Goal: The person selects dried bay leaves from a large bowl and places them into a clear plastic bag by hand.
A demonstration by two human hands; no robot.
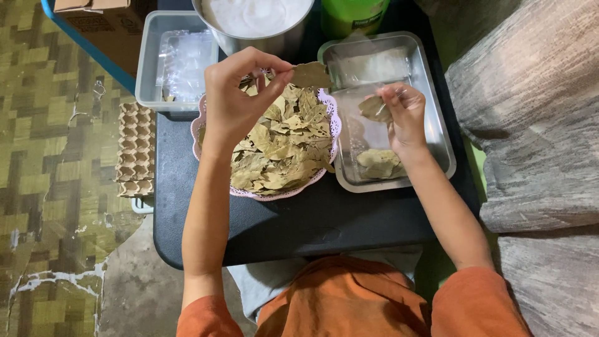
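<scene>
A pink lace-edged bowl (329, 112) on the dark table holds a heap of dried bay leaves (284, 153). My left hand (234, 93) hovers over the bowl and pinches one dried leaf (310, 75) between thumb and fingers. To the right, my right hand (404, 115) holds another dried leaf (373, 109) above a metal tray (440, 131). Several leaves (379, 163) lie stacked at the near end of that tray.
A metal pot (262, 37) with white contents stands behind the bowl, a green container (352, 15) beside it. A clear plastic box (150, 68) with plastic bags sits at back left. Egg cartons (136, 150) lie on the floor at left; a grey cushion (530, 125) is at right.
</scene>
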